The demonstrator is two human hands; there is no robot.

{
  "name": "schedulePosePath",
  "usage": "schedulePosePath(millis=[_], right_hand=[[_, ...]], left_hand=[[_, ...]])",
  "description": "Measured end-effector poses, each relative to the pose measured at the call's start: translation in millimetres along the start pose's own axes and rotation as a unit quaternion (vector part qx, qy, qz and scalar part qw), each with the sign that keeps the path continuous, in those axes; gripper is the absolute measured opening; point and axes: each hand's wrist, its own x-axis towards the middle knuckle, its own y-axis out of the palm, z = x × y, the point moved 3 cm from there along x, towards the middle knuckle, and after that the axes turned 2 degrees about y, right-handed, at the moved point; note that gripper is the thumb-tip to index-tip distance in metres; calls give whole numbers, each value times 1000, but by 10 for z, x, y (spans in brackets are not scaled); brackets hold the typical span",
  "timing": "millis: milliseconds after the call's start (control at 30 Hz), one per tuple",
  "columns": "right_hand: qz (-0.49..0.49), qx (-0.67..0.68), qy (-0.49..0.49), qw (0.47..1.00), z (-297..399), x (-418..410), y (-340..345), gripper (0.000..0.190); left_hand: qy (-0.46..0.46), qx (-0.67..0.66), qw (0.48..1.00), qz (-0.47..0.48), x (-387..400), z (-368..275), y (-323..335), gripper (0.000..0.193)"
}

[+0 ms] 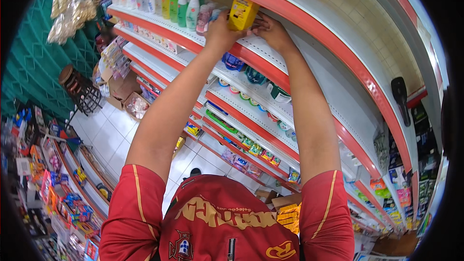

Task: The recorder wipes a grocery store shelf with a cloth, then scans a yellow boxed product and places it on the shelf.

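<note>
A yellow box (243, 12) with dark print stands upright on the white perforated shelf (270, 49) with a red front edge. My left hand (222, 29) is at the box's left side and lower front, its fingers partly hidden. On the box's right, my right hand (270, 30) has its fingers spread, the fingertips near the box's lower edge; whether they touch it is unclear. Pink bottles (203, 20) stand just left of my left hand, followed by white and green bottles (182, 10) in a row.
The red edge of a higher shelf (286, 0) passes just above the box. Lower shelves hold pouches (232, 61), round tubs (253, 101) and packets. A black microphone (400, 98) lies at the right. Cardboard boxes (125, 87) and a stool (69, 76) stand on the floor at the left.
</note>
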Motion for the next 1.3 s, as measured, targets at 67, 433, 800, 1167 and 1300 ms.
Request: schedulePosePath(millis=[67, 433, 800, 1167, 1300], right_hand=[[-49, -35, 16, 998, -101, -68, -140, 79], [-305, -169, -168, 922, 481, -2961, 551, 24], [-290, -79, 392, 869, -1260, -7535, 2446, 27], [-586, -185, 556, 560, -1854, -9508, 1294, 19], [-618, -182, 562, 518, -2350, -10030, 488, 27]], left_hand=[[15, -26, 999, 18, 65, -3, 104, 91], [27, -98, 995, 3, -656, -42, -78, 91], [121, -81, 984, 104, -2888, -131, 665, 62], [122, -121, 663, 729, -5822, -859, 1898, 48], [71, -94, 642, 758, -6021, -1042, 1872, 49]])
